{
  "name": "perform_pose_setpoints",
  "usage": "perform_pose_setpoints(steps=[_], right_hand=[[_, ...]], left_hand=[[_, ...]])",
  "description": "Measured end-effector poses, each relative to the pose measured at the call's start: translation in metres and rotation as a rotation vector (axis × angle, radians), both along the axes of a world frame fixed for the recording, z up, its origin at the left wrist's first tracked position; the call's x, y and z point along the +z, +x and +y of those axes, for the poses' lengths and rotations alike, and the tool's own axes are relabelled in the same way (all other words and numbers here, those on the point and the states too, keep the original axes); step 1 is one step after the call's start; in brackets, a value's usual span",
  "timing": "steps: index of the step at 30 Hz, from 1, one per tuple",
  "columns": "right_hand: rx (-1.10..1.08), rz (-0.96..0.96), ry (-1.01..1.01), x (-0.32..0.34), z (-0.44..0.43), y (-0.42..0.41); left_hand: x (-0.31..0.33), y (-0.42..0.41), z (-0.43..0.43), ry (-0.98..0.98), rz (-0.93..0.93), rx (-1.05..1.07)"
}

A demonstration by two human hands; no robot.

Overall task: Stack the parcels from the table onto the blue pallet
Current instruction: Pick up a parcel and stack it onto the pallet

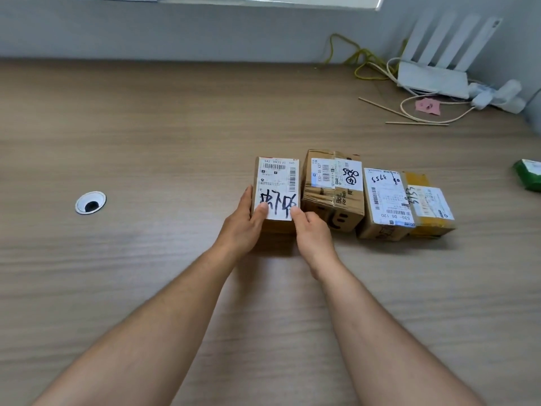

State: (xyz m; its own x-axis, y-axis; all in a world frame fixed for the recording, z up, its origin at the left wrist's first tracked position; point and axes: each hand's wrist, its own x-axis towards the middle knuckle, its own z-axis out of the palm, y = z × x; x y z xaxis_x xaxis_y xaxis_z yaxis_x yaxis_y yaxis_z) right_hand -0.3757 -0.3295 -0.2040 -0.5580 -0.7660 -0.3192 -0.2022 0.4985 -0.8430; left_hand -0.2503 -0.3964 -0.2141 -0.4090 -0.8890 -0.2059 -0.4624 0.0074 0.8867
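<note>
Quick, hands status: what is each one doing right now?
Left hand: holds the leftmost parcel by its left side, thumb on top.
Right hand: holds the same parcel by its right side, thumb on top.

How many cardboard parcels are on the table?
4, in a row: leftmost parcel, held by left hand and right hand; smiley parcel; third parcel; yellow-taped parcel. More may lie offscreen.
</note>
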Motion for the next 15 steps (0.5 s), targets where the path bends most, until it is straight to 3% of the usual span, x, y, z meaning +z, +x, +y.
perform_pose_setpoints(steps=[3,6,15], right_hand=[[0.045,-0.197,-0.132,0.001,0.012,0.005],[0.188,-0.278,-0.208,-0.001,0.025,0.012],[0.26,-0.248,-0.282,0.051,0.089,0.03]], left_hand=[[0.002,0.007,0.016,0.01,0.073,-0.019],[0.006,0.017,0.032,-0.008,0.09,-0.012],[0.051,0.059,0.104,-0.095,0.109,0.004]])
